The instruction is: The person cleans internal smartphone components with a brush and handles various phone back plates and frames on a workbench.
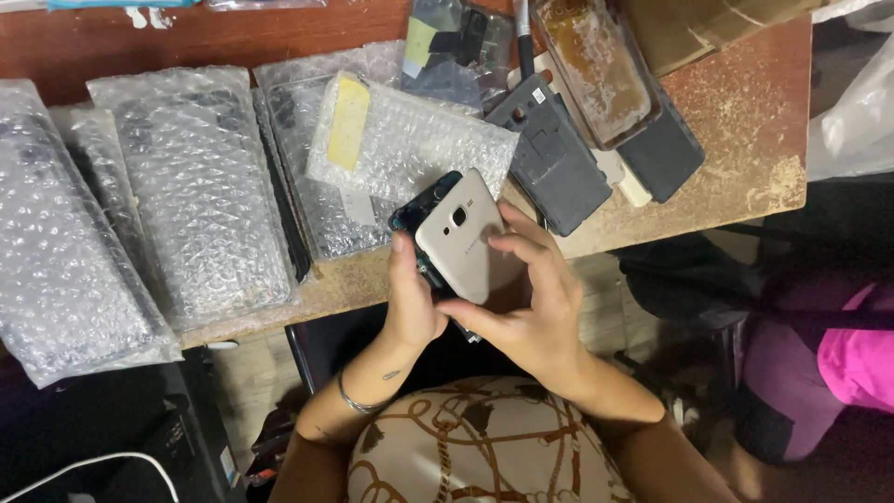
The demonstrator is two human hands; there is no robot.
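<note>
Both of my hands hold a smartphone [463, 235] with a pale gold back cover, camera side up, just off the near edge of the wooden table [745, 121]. My left hand [410, 303] grips its left edge, thumb up along the side. My right hand [531, 298] cups it from below on the right, thumb resting on the back cover. The cover sits slightly askew over the dark phone body, whose black edge shows at the upper left.
Several bubble-wrapped packs [196, 186] cover the table's left half, one with a yellow label [349, 123]. Dark phone frames [549, 158] and a clear brownish case [596, 65] lie at the back right. A pink-clothed person [857, 354] sits at the right.
</note>
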